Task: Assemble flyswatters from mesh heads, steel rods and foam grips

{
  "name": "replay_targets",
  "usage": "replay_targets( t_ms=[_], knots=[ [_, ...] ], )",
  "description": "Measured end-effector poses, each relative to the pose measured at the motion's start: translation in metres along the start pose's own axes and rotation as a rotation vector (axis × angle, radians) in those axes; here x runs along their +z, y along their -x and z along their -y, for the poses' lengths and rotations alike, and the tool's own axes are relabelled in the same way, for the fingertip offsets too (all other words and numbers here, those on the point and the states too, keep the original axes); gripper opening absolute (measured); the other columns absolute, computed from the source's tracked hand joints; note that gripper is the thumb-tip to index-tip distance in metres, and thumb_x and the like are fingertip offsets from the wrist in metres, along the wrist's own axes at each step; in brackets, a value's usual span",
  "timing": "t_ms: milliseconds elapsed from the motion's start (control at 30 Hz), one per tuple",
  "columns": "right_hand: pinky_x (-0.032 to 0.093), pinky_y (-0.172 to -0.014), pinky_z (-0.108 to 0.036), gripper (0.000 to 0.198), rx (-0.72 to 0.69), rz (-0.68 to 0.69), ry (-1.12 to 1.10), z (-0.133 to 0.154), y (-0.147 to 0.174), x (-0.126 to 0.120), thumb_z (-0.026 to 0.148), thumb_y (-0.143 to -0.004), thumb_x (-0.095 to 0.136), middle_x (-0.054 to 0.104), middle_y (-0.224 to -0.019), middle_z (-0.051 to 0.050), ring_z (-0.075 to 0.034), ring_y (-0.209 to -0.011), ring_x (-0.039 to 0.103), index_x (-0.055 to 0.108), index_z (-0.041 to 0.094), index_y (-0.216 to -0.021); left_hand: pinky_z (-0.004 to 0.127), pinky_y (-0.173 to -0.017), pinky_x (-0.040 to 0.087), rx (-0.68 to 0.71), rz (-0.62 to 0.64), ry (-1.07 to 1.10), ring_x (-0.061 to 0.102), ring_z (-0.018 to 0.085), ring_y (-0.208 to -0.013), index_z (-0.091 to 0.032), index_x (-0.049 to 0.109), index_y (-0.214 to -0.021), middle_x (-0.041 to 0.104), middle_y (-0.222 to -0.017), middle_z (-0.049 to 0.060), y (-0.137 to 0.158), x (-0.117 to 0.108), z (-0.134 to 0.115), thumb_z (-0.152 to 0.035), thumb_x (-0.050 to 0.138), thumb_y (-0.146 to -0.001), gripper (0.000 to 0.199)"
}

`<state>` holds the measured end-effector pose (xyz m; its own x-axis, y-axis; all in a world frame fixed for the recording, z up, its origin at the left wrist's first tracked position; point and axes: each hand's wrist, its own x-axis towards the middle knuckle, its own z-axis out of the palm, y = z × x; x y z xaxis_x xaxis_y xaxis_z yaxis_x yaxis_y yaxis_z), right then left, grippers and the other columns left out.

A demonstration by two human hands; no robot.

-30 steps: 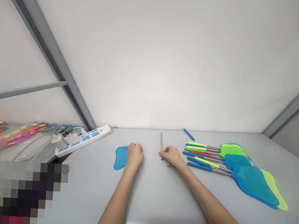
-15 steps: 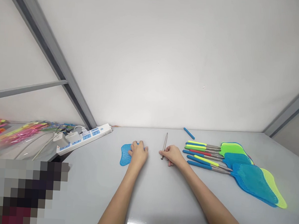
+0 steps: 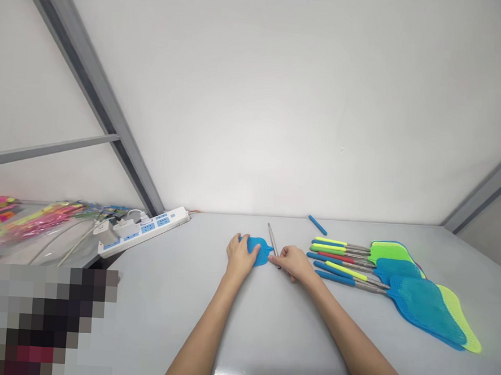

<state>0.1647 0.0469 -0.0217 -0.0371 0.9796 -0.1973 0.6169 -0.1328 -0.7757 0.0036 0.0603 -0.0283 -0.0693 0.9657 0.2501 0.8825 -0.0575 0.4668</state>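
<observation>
Over the counter (image 3: 284, 336) I can see two slim, bare forearms (image 3: 207, 326), smooth in outline and tapering towards narrow wrists (image 3: 230, 276); the left hand (image 3: 240, 257) and the right hand (image 3: 293, 263) are bare too, with slender fingers (image 3: 275, 260).

A grey table (image 3: 161, 318) stretches across the scene, its far edge along the wall, glossy near the middle. On its right lie swatters (image 3: 399, 270) in an overlapping row, grips left and heads right; a blue head topping the nearest ones covers part of a yellow one. Far of them, a loose blue grip (image 3: 318, 225) lies aslant. Near the middle, a partly hidden blue swatter head (image 3: 261, 254) is at the tabletop. A white power strip (image 3: 163, 231) slants across the far left corner.
</observation>
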Motion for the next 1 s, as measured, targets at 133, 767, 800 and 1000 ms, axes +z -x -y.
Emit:
replay_targets(
  t_ms=[133,767,800,1000],
  knots=[
    [0.029,-0.027,-0.020,0.016,-0.040,-0.017,0.000,-0.003,0.001,0.002,0.029,-0.064,0.055,0.052,-0.041,0.002,-0.009,-0.021,0.041,0.046,0.017,-0.059,0.046,-0.093,0.014,0.004,0.130,-0.053,0.016,0.033,-0.122,-0.017,0.037,-0.121,0.026,-0.131,0.018,0.000,0.005,0.005,-0.057,0.044,-0.067,0.068],
    [0.041,-0.037,-0.016,0.026,-0.176,-0.211,-0.775,-0.007,-0.004,-0.015,0.042,-0.072,0.047,0.057,-0.063,-0.001,-0.007,-0.043,0.051,0.047,0.016,-0.075,0.033,-0.094,0.023,-0.071,-0.119,0.627,0.037,0.022,-0.106,-0.027,0.053,-0.104,0.039,-0.106,0.004,-0.004,-0.001,0.003,-0.033,0.066,-0.055,0.051],
    [0.041,-0.038,-0.016,0.026,-0.190,-0.218,-0.857,-0.007,-0.004,-0.017,0.041,-0.070,0.051,0.057,-0.065,-0.001,-0.007,-0.045,0.052,0.048,0.016,-0.075,0.032,-0.094,0.024,-0.105,-0.126,0.781,0.038,0.021,-0.105,-0.027,0.054,-0.102,0.041,-0.105,0.003,-0.006,-0.001,0.004,-0.028,0.067,-0.054,0.049],
    [0.044,-0.047,-0.016,0.017,-0.219,-0.229,-1.185,-0.014,-0.006,-0.032,0.033,-0.068,0.057,0.057,-0.065,0.000,-0.007,-0.052,0.052,0.052,0.018,-0.072,0.035,-0.079,0.043,-0.274,-0.038,1.202,0.053,0.020,-0.090,-0.016,0.043,-0.113,0.054,-0.098,0.008,-0.019,0.003,0.010,-0.031,0.061,-0.063,0.055]
  ],
)
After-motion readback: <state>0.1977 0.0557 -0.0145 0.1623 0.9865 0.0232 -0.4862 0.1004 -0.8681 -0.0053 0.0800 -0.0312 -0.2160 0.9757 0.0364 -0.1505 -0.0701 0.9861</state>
